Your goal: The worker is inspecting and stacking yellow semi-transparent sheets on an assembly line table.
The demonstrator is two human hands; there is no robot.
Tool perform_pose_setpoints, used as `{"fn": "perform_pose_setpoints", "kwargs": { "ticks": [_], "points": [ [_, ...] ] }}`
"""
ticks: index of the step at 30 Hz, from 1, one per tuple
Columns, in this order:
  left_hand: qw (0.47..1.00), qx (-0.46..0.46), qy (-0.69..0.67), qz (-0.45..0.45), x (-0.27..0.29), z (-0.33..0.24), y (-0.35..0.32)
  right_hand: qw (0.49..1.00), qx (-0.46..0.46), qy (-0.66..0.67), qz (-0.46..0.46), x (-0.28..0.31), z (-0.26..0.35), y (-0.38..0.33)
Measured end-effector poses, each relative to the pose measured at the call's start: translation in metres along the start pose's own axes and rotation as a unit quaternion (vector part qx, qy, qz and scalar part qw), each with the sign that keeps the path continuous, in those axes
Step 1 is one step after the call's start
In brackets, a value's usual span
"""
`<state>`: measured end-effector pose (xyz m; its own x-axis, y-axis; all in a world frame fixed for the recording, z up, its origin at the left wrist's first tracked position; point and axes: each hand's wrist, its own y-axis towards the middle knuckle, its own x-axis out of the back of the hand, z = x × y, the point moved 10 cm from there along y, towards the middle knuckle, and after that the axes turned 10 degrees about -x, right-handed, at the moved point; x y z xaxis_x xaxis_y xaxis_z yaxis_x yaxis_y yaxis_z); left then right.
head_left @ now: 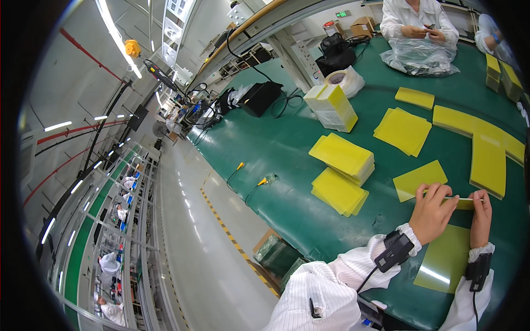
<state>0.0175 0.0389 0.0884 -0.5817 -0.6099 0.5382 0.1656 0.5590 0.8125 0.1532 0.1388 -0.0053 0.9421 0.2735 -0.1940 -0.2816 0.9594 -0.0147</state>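
Observation:
My left hand [433,214] and my right hand [480,218] are closed on opposite ends of a thin yellow piece [465,204], its pale long edge facing up. Whether it is one sheet or a thin stack, I cannot tell. Below my hands a translucent yellow sheet [441,262] lies flat on the green table, shining with reflected light. Just beyond my left hand rests another yellow sheet [418,179]. Farther left are a thick stack of yellow sheets [343,154] and a lower, fanned pile [338,190].
More yellow sheets lie in a fanned pile [403,131] and long rows [488,160]. A wrapped yellow-and-white block [331,107] stands near a tape roll [337,77]. Across the green table [298,204], a person [419,25] works behind a clear plastic bag [419,57]. Two orange-tipped cables [264,181] lie near its left edge.

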Motion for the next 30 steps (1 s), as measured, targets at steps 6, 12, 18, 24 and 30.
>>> {"fn": "perform_pose_setpoints", "kwargs": {
  "ticks": [6,12,18,24,30],
  "points": [
    [1.0,-0.007,0.011,-0.001,0.001,-0.002,0.001,1.0,-0.002,-0.013,0.002,-0.001,0.002,-0.001],
    [1.0,-0.001,0.016,0.003,0.0,0.0,-0.001,1.0,0.02,-0.016,-0.015,-0.002,0.005,-0.001],
    [1.0,0.0,0.022,0.019,-0.006,0.001,-0.004,0.999,0.032,-0.027,-0.028,0.01,0.003,0.001],
    [0.994,0.046,0.032,0.096,-0.023,0.01,-0.01,0.995,0.054,-0.02,-0.076,0.017,0.008,-0.001],
    [0.992,0.045,0.027,0.114,-0.027,0.011,-0.011,0.993,0.025,-0.038,-0.111,0.027,0.0,0.001]
  ]
}}
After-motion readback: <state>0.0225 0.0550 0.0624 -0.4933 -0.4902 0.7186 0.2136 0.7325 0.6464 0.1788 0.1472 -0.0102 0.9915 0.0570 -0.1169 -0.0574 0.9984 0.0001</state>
